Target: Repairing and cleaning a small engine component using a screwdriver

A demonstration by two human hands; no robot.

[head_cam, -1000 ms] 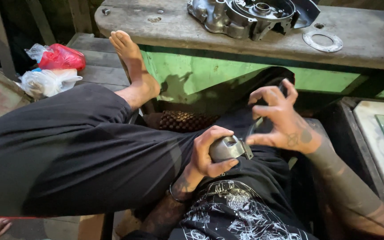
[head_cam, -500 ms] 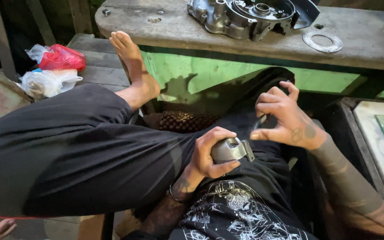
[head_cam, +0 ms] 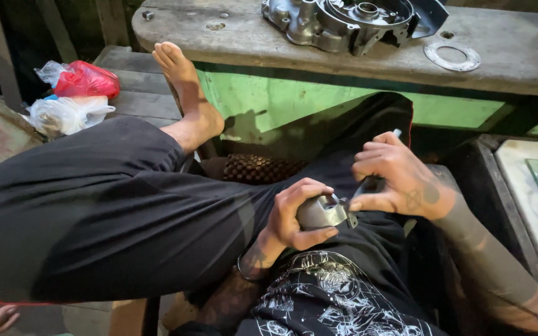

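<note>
Metal part (head_cam: 320,212): small, grey, rounded housing, held over the lap. Slim dark tool (head_cam: 373,184): pale-tipped, tilted, its lower end touching the part.

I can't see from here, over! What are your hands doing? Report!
Left hand gripping small metal part in lap. Right hand working a slim tool against it. Nothing blocking; engine casing sits on bench beyond.

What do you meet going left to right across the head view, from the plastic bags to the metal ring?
White plastic bag → red plastic bag → bare foot → left hand → small metal part → right hand → flat metal ring.
</note>
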